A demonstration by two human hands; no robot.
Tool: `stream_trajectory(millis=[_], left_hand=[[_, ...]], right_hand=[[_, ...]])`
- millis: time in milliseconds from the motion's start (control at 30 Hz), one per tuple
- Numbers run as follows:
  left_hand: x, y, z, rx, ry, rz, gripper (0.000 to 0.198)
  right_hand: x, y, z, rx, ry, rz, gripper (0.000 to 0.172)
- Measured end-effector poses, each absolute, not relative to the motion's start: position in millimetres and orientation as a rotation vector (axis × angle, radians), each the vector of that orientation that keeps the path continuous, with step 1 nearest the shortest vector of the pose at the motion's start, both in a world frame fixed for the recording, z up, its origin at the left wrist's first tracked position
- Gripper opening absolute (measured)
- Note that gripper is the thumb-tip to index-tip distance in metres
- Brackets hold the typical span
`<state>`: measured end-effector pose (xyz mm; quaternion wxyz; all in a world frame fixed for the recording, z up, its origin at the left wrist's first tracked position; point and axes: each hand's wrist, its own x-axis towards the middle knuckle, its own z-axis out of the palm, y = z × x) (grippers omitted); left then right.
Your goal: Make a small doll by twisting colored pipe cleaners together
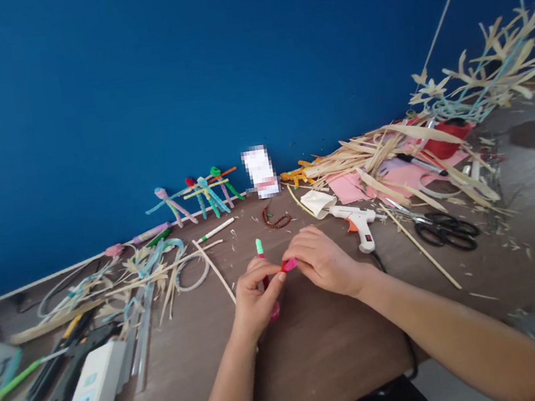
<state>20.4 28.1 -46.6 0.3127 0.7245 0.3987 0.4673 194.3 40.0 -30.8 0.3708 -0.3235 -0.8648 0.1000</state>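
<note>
Just above the table, my left hand (255, 298) is closed around a pipe-cleaner piece (259, 247) in red and pink with a mint-green end sticking up. Its lower pink part shows beneath my fingers; the middle is hidden. My right hand (323, 260) pinches a bright pink pipe-cleaner part (290, 263) beside my left thumb. The red bit between both hands' fingertips appears joined to it. Closest beyond my right hand is a white hot glue gun (361, 222) with an orange trigger, lying on the table.
Pipe-cleaner figures (207, 195) lean against the blue wall. A bead bracelet (276, 220) and a white-green pen (216, 229) lie ahead. Black-handled scissors (443, 229) and dried strips (375, 151) are right. A power strip (93, 397) and clear glue sticks (142, 341) are left.
</note>
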Motion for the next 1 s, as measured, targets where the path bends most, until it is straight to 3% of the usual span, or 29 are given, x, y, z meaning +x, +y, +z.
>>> stream_trajectory(millis=[200, 500, 600, 800, 1000], left_hand=[[18.7, 30.1, -47.5, 2.107, 1.458, 1.281, 0.012], [19.1, 29.6, -44.4, 2.494, 1.689, 0.798, 0.015], [19.3, 28.7, -42.8, 2.625, 1.560, 0.678, 0.014], [21.1, 26.5, -40.3, 2.555, 1.285, 0.848, 0.013], [20.4, 30.8, -48.2, 2.288, 1.472, 1.109, 0.013]], right_hand=[[187.4, 34.1, -39.0, -1.019, -2.306, 0.336, 0.017], [186.7, 32.3, -37.9, -1.089, -2.378, 0.210, 0.017], [190.9, 38.5, -38.5, -1.102, -2.231, 0.406, 0.014], [198.6, 58.1, -49.1, -1.069, -1.824, 1.304, 0.017], [192.8, 54.5, -54.5, -1.088, -1.903, 1.240, 0.021]])
